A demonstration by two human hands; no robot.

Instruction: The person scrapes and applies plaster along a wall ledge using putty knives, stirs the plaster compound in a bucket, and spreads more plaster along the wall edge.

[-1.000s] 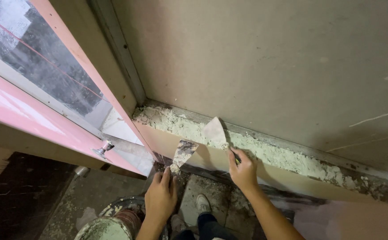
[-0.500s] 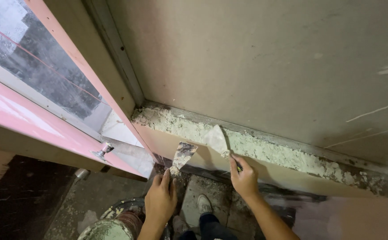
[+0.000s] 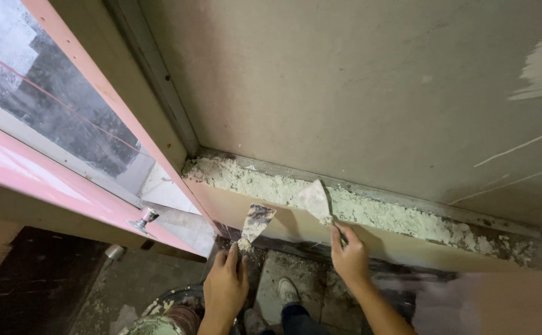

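I see my right hand (image 3: 350,251) gripping a putty knife (image 3: 316,201) pressed on the plaster strip (image 3: 370,211) under the wall (image 3: 358,93), my left hand (image 3: 224,286) gripping a small scraper (image 3: 255,223), and I think the strip is rough, with smoothing left.

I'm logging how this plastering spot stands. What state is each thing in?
Left hand: gripping a putty knife, blade up, smeared with filler, clear of the wall.
Right hand: gripping a second knife, blade laid against the ledge filler.
Ledge filler: rough, lumpy, unsmoothed.
Wall board: mostly bare, white patch at right.
Window: glass dusty, frame pink.
Bucket: spattered, partly in view.
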